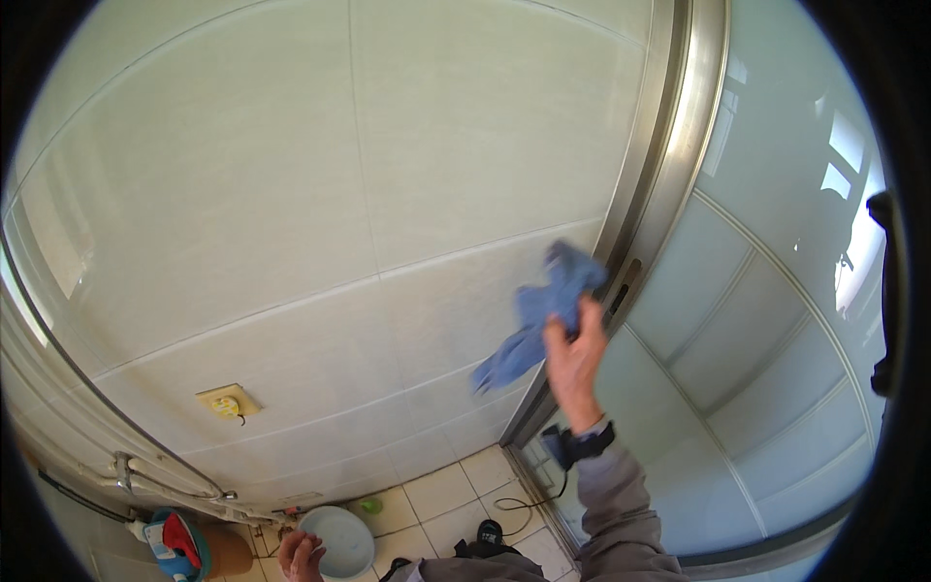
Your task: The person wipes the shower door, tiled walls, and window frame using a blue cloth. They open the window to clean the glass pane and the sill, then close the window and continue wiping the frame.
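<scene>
My right hand (577, 361) grips a crumpled blue cloth (542, 316) by its right side. The cloth is slightly blurred and hangs down to the left, in front of the tiled wall (291, 182) and beside the metal door frame (665, 167); whether it touches either one I cannot tell. A dark band with a small device and a cable sits on my right wrist. Low in the view is my left hand (301, 555), its fingers curled and nothing visible in them. It overlaps the rim of a pale plastic basin (342, 542) on the floor.
A frosted glass door panel (756, 342) is at the right. The wall bears a socket (228, 402) with a yellow plug. Pipes (167, 473) run along the left. Below them stand a bucket (233, 553), a blue bottle (169, 556) and a red cloth (180, 538). A green object (372, 505) lies by the basin.
</scene>
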A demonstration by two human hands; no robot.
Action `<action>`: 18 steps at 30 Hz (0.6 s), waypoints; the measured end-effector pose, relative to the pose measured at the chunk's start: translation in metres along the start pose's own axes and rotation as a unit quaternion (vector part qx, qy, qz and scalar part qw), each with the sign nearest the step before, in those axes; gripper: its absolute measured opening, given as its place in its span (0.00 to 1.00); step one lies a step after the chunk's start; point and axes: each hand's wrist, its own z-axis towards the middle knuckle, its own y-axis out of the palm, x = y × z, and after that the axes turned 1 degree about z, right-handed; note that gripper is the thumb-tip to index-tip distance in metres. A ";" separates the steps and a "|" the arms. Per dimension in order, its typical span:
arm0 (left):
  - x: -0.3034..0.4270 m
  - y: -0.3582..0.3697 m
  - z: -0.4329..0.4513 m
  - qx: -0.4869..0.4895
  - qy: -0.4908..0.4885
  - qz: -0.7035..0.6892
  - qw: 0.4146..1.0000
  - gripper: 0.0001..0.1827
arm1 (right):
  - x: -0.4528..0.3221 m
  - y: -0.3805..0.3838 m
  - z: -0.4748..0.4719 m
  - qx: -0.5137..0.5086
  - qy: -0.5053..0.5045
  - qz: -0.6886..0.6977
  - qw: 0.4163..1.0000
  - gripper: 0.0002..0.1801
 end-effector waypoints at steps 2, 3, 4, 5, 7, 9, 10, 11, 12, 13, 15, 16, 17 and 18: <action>-0.001 0.020 0.001 -0.003 -0.013 0.011 1.000 0.13 | 0.051 -0.005 0.041 0.068 -0.039 -0.117 0.990 0.26; 0.000 0.026 0.002 -0.008 -0.024 0.017 1.000 0.14 | 0.070 -0.004 0.057 0.067 -0.044 -0.155 0.985 0.26; 0.001 0.029 0.001 -0.012 -0.035 0.021 0.999 0.14 | 0.084 -0.003 0.065 0.021 0.034 -0.185 0.982 0.25; 0.001 0.031 0.000 -0.012 -0.032 0.012 0.999 0.13 | 0.093 0.004 0.071 -0.028 0.117 -0.217 0.969 0.24; 0.002 0.028 -0.004 -0.012 -0.029 -0.003 1.000 0.12 | 0.099 0.019 0.066 -0.084 0.154 -0.216 0.960 0.22; 0.002 0.021 -0.007 0.012 -0.023 -0.015 1.000 0.12 | 0.089 0.039 0.044 -0.065 0.064 -0.165 0.982 0.21; 0.002 0.015 -0.011 0.013 -0.016 -0.024 0.999 0.12 | 0.077 0.048 0.030 -0.072 0.031 -0.138 0.987 0.21; 0.001 0.008 -0.013 0.033 -0.019 -0.023 0.999 0.12 | 0.064 0.059 0.011 -0.091 0.044 -0.100 0.990 0.21; 0.001 0.002 -0.017 0.041 -0.018 -0.024 0.999 0.12 | 0.049 0.073 -0.011 -0.108 0.040 -0.065 0.991 0.22; 0.001 -0.007 -0.019 0.050 -0.017 -0.023 0.998 0.12 | 0.031 0.090 -0.033 -0.123 0.025 -0.005 0.992 0.22; 0.000 -0.021 -0.025 0.071 -0.022 -0.031 0.997 0.12 | -0.007 0.120 -0.079 -0.163 0.002 0.007 0.987 0.22; 0.001 -0.028 -0.027 0.082 -0.023 -0.033 0.996 0.12 | -0.028 0.135 -0.100 -0.197 -0.015 0.015 0.980 0.21; 0.002 -0.036 -0.028 0.092 -0.024 -0.033 0.995 0.12 | -0.050 0.149 -0.121 -0.223 -0.037 0.037 0.973 0.21; 0.004 -0.044 -0.030 0.101 -0.025 -0.032 0.994 0.12 | -0.074 0.164 -0.142 -0.241 -0.066 0.045 0.967 0.19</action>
